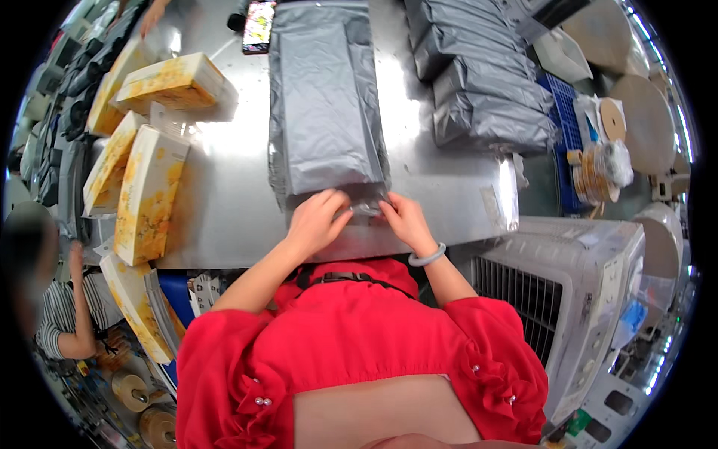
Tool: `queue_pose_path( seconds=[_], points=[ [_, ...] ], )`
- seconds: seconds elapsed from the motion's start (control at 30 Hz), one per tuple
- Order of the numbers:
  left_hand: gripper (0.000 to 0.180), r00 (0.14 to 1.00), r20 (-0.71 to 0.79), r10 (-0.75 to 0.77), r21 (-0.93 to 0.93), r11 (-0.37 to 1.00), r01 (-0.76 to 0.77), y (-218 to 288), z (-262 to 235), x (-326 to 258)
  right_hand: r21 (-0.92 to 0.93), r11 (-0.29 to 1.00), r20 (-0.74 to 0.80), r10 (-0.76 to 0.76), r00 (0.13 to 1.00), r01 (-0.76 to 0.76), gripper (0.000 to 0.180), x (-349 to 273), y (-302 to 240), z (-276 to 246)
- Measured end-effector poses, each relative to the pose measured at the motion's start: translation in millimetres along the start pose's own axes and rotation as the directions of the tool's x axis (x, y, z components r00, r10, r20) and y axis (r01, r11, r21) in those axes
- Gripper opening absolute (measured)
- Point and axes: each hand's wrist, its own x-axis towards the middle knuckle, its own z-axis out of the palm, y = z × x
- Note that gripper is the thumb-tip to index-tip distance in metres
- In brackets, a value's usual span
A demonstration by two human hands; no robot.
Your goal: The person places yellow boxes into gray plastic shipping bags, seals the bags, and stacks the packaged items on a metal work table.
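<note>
At a steel packing table (224, 194), a person's left hand (318, 217) and right hand (404, 217) pinch the near, open end of a grey plastic mailer bag (325, 112) lying lengthwise at the table's middle, fingers closed narrowly on its flap. Sealing it cleanly would seem to call for holding the flap flat and pressing evenly from centre outward. Yellow floral cartons (149, 194) lie to the left, filled grey mailers (486, 82) stacked to the right.
</note>
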Motion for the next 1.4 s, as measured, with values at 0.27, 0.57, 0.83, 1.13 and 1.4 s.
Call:
queue_pose_path(
  seconds=[0.27, 0.57, 0.83, 1.13, 1.4],
  points=[
    [0.012, 0.996, 0.051, 0.075, -0.228, 0.972, -0.061, 7, 52, 29, 0.579, 0.796, 0.334, -0.035, 0.942, -0.176, 0.027, 3, 23, -9],
    [0.028, 0.342, 0.719, -0.605, 0.600, 0.789, 0.133, -80, -44, -244, -0.091, 0.945, 0.286, -0.278, 0.917, 0.315, 0.046, 7, -8, -64],
    [0.022, 0.825, 0.332, 0.457, 0.536, 0.628, -0.564, -70, -78, -2, -0.460, 0.139, 0.518, -0.760, 0.392, 0.877, 0.030, 73, -21, -51],
    [0.024, 0.885, -0.407, -0.228, -0.105, 0.974, 0.202, -69, -59, 49, 0.015, 0.963, -0.288, -0.254, 0.923, 0.270, 0.034, 113, -24, -22],
    [0.025, 0.852, -0.410, -0.326, -0.009, 0.935, 0.353, -109, -27, 63, -0.165, 0.984, 0.050, 0.073, 0.996, -0.064, 0.040, 149, -39, -30]
  ],
)
